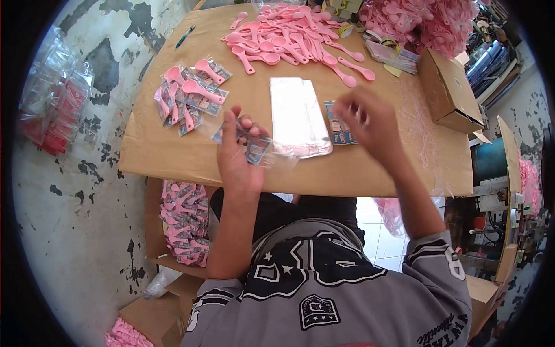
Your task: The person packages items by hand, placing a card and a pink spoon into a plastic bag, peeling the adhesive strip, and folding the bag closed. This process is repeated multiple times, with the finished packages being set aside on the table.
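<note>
My left hand (240, 153) is closed round a clear plastic bag with a printed card (255, 151) inside, over the table's front part. My right hand (367, 115), blurred, is raised beside the stack of printed cards (341, 130); its fingers are curled and what they hold, if anything, is hidden. Between the hands lies a stack of clear plastic bags (296, 115). Pink spoons with printed cards (199, 95) lie in a group at the left. A big heap of loose pink spoons (283, 40) covers the table's back.
The brown-covered table (173, 156) holds a pen (185, 36) at the back left and a cardboard box (451, 92) at the right. Bagged pink spoons (416, 23) stand behind. Below the left edge, a carton (155, 222) contains packed spoons.
</note>
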Action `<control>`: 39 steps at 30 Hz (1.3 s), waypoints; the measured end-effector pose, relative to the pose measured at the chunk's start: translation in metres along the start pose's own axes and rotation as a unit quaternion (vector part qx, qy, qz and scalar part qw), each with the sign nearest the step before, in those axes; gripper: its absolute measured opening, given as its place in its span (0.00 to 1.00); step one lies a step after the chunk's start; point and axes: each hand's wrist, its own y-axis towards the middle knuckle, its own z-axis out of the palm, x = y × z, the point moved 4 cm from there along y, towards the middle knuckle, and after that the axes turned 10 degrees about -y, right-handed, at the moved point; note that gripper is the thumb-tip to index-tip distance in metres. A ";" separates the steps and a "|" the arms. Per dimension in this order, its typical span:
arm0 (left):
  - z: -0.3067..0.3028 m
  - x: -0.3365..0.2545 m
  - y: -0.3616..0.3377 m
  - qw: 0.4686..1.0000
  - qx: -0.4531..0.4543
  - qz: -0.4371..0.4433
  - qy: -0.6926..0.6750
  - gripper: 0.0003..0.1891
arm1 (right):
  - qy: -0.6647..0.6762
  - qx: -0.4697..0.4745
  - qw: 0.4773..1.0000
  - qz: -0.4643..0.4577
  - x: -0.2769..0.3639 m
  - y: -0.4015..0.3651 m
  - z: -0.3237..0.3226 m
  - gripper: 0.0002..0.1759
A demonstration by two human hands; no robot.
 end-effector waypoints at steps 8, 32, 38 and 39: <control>0.006 0.020 -0.024 0.999 0.010 -0.028 0.045 0.22 | -0.249 0.096 0.962 0.051 -0.149 0.094 0.043 0.17; 0.010 -0.014 0.019 0.984 0.063 0.157 -0.051 0.25 | 0.353 -0.053 0.877 0.321 -0.013 -0.091 -0.001 0.08; 0.024 0.022 -0.001 0.991 0.094 0.093 -0.019 0.25 | 0.473 -0.005 0.821 0.320 0.027 -0.092 0.044 0.09; 0.025 0.026 -0.005 0.992 0.093 0.087 -0.007 0.25 | 0.489 0.004 0.815 0.311 0.031 -0.089 0.046 0.09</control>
